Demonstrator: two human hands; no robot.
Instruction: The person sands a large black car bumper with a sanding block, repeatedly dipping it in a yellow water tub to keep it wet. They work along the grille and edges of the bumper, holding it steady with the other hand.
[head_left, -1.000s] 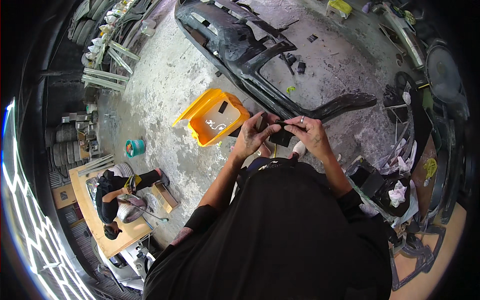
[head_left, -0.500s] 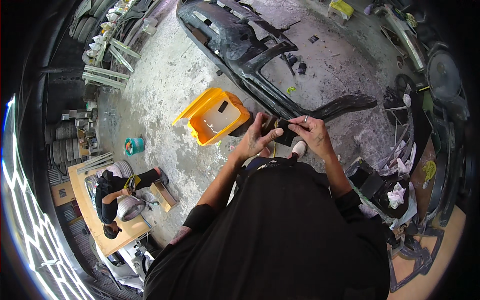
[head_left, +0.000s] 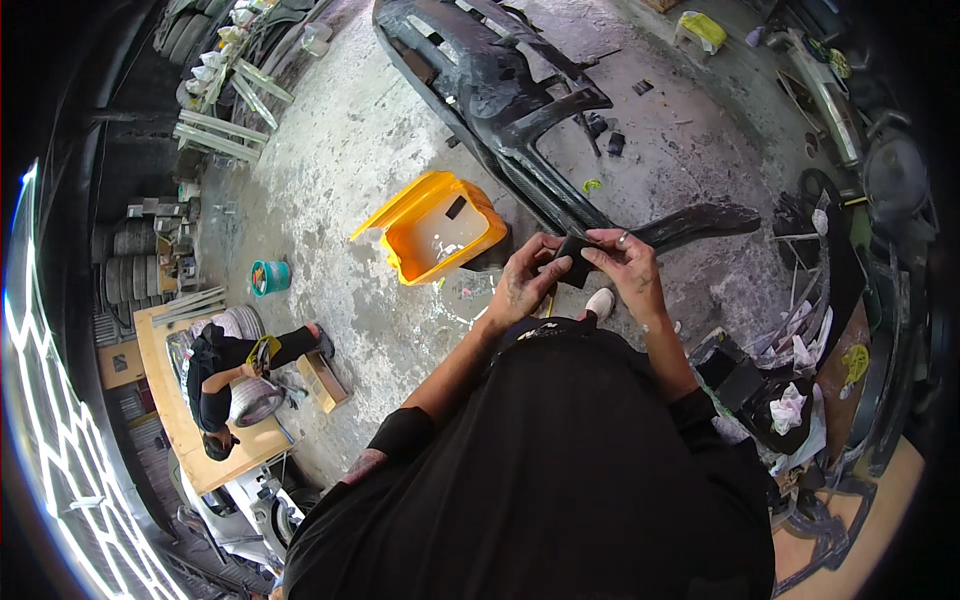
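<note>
Co-worker: person (head_left: 214, 408) at far left, by a tyre (head_left: 256, 399); a yellow-and-dark item (head_left: 263, 357) at the hands.
Teal bucket (head_left: 279, 278): upright on the floor; small mixed-colour contents, too small to identify.
Open wooden box (head_left: 325, 385): near the co-worker's feet; contents cannot be made out.
Yellow container (head_left: 400, 208): open; cloudy pale liquid inside, white patches on it, one small dark block (head_left: 455, 208) within.
Left hand (head_left: 524, 281): narrow grip, thumb and fingers pinching the dark piece.
Dark piece (head_left: 574, 270): between both hands, in front of the body.
Progress: judged mid-handling; piece not yet put down or let go; amount left cannot be told.
Bumper (head_left: 490, 90): beyond the hands, mottled black-grey; contact with piece unclear.
Right hand (head_left: 632, 270): narrow pinch, same piece; ring worn.
White crumpled cloth (head_left: 788, 408): far right, amid dark clutter.
</note>
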